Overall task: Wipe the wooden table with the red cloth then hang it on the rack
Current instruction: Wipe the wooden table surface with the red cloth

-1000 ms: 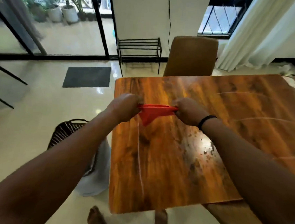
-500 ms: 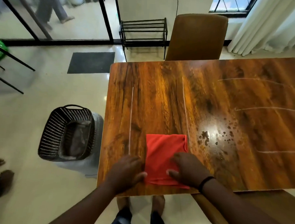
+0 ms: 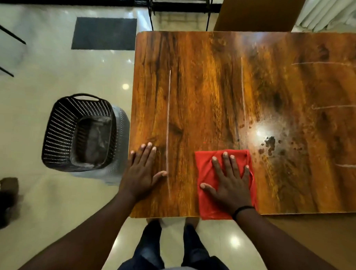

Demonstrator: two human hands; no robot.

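So since half a second back, the left hand (image 3: 141,172) has slid off the red cloth (image 3: 210,177) and now sits on bare wood at the near left corner of the worktop (image 3: 205,85), while the cloth has shifted a bit to the right along the near edge. The view has also tipped further down, so the person's legs show below.

The left hand is flat, palm down, fingers spread, holding nothing; its outer fingers reach right to the left edge of the worktop. The right hand (image 3: 231,182) is also flat and wide open, pressed down on top of the cloth rather than gripping it. There's a black band (image 3: 242,210) round that wrist.

The cloth lies folded into a rough rectangle, flat on the wood, with its near end hanging slightly past the near edge. A pale thin streak (image 3: 168,124) runs near to far between the two hands, and another one (image 3: 242,92) runs farther up, above the cloth. Right of the cloth there's a glare patch with dark speckles (image 3: 271,143).

On the floor to the left stands a dark perforated basket (image 3: 61,129), just beside the worktop. At the far end, the lower part of a black metal rack (image 3: 178,4) is visible, with a brown chair back (image 3: 258,11) to its right.
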